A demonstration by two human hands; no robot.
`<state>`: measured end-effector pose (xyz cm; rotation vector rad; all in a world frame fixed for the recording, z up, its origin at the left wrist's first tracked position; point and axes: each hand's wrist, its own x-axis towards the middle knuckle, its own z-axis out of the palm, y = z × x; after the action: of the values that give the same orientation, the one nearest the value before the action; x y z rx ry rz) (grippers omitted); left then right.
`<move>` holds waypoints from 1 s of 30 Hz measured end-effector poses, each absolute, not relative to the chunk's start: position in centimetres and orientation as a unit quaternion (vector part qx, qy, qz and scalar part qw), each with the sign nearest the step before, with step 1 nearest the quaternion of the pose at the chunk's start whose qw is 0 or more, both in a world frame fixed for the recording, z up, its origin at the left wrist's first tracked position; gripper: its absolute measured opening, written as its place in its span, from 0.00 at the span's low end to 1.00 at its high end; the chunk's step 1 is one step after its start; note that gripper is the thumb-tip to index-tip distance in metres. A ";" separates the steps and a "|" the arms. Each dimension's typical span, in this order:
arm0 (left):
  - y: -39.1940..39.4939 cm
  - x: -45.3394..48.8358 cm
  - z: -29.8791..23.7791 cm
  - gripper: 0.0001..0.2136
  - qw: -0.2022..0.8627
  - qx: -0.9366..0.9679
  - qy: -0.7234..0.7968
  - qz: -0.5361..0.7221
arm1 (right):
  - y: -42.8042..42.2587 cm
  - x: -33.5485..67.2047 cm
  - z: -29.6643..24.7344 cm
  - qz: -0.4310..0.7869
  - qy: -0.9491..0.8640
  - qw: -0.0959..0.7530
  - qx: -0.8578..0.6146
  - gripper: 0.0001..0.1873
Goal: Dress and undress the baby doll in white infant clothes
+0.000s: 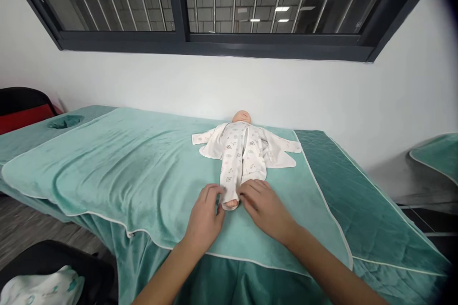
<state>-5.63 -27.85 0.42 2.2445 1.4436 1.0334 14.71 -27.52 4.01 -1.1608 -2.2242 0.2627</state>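
A baby doll [242, 116] lies with its head toward the wall and its legs toward me. It wears a white printed top [282, 147], its sleeves spread out and its flaps open to both sides, and white printed trousers [232, 162]. The bare toes [232, 203] of one foot show at the end of the left trouser leg. My left hand [204, 217] has its fingers closed at the left edge of that cuff. From the other side, my right hand [266, 207] pinches the cuff's right edge. It partly hides the other leg's end.
A light green blanket [125, 167] with pale edging lies under the doll on a darker green covered bed [343, 186]. Against the white wall is a dark-framed window [214, 47]. A black chair [71, 267] holding a patterned cloth [43, 288] stands at lower left.
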 end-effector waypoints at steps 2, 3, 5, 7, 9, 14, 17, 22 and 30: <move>-27.8 -4.5 1.4 0.13 0.141 0.800 0.448 0.373 | -27.2 16.1 3.4 0.111 -0.810 0.326 -0.475 0.11; -27.7 -3.9 1.9 0.11 0.139 0.812 0.431 0.369 | -27.0 16.8 2.9 0.108 -0.793 0.329 -0.502 0.11; -27.1 -2.6 2.6 0.10 0.130 0.835 0.411 0.341 | -26.8 17.9 1.8 0.095 -0.766 0.310 -0.556 0.12; -26.3 -1.4 2.9 0.09 0.107 0.851 0.417 0.302 | -26.6 18.5 0.5 0.093 -0.756 0.275 -0.587 0.10; -25.3 -0.5 2.9 0.10 0.069 0.856 0.441 0.262 | -26.4 18.6 -0.4 0.098 -0.752 0.257 -0.600 0.07; -23.8 0.3 2.3 0.10 0.001 0.862 0.462 0.211 | -26.1 17.9 -0.2 0.135 -0.725 0.311 -0.599 0.06; -23.7 0.3 2.4 0.09 0.008 0.857 0.461 0.229 | -26.5 17.4 1.5 0.164 -0.729 0.371 -0.551 0.05; -23.5 0.2 2.7 0.09 0.024 0.847 0.457 0.271 | -27.7 17.2 3.7 0.161 -0.744 0.420 -0.495 0.05; -26.0 -0.6 1.8 0.05 0.085 0.826 0.412 0.375 | -29.6 19.4 2.6 0.176 -0.748 0.394 -0.505 0.05</move>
<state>-0.56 -26.03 1.80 2.4641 1.2289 1.1180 19.36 -29.63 2.58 -1.2817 -1.8970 0.4459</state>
